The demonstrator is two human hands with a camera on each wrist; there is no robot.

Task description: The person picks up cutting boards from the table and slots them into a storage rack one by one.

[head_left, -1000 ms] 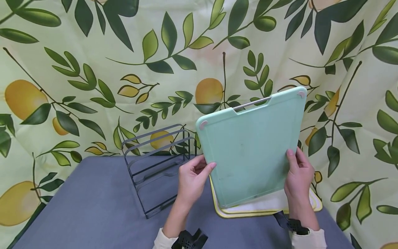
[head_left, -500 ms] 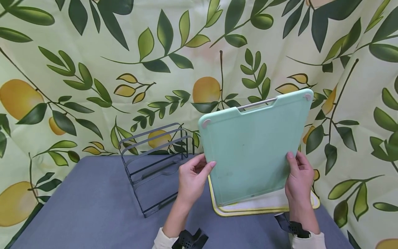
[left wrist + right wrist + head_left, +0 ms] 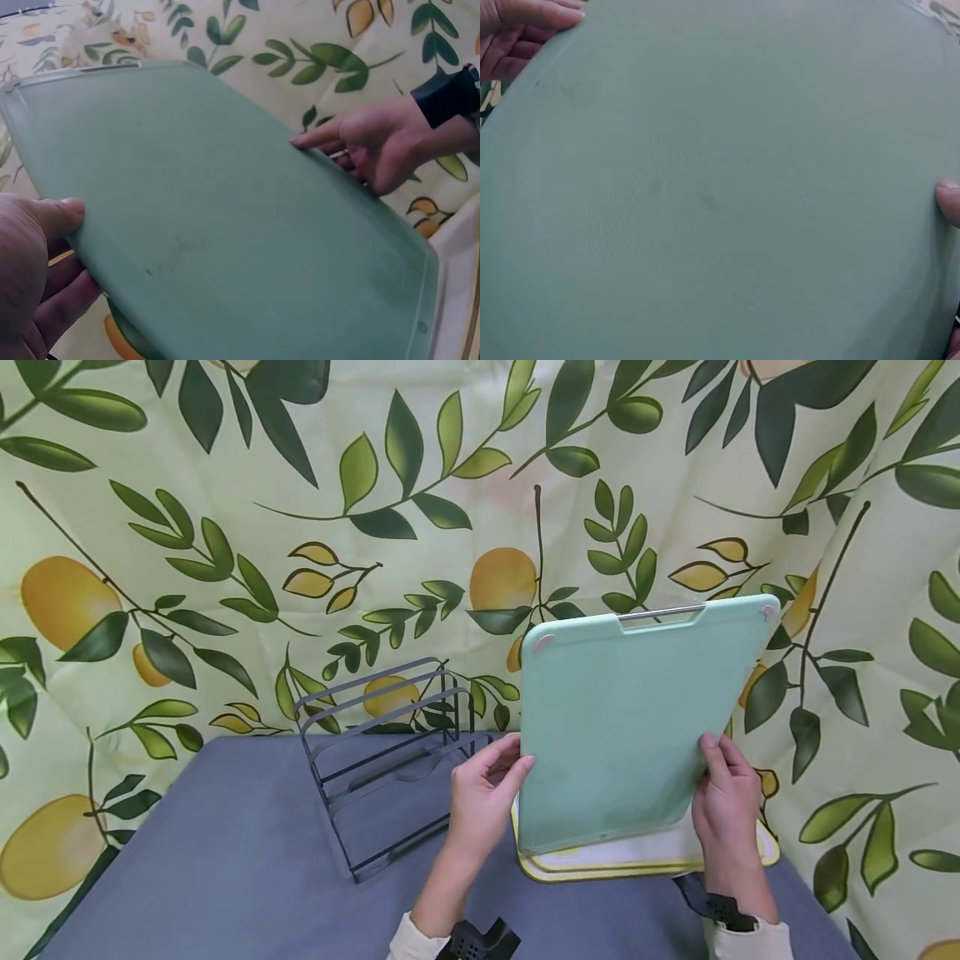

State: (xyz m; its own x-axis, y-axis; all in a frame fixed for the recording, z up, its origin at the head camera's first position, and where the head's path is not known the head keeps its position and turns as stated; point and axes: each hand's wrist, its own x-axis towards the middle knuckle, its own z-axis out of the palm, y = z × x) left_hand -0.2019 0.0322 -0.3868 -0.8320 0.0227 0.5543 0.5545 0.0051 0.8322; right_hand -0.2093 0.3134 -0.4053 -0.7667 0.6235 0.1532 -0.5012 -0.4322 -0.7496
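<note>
A mint-green cutting board (image 3: 622, 718) with a metal handle bar along its top edge is held up, tilted, between both hands. My left hand (image 3: 487, 793) pinches its left edge, thumb on the near face and fingers behind. On the opposite edge, my right hand (image 3: 726, 802) grips it the same way. Faint dark marks show on the board's face (image 3: 217, 225) in the left wrist view. Under its lower edge lie white cutting boards (image 3: 600, 867) with yellow rims, stacked on the table and partly hidden by the green board and right hand.
A dark wire rack (image 3: 382, 768) with several upright slots stands on the table to the left of the boards. The table has a grey-blue cover (image 3: 225, 860). Behind it hangs a cloth (image 3: 420, 568) printed with leaves and fruit.
The green board has shifted right and turned slightly, its top edge sitting a little lower. My left hand has moved right with it; both hands keep their hold. The rack has stayed put.
</note>
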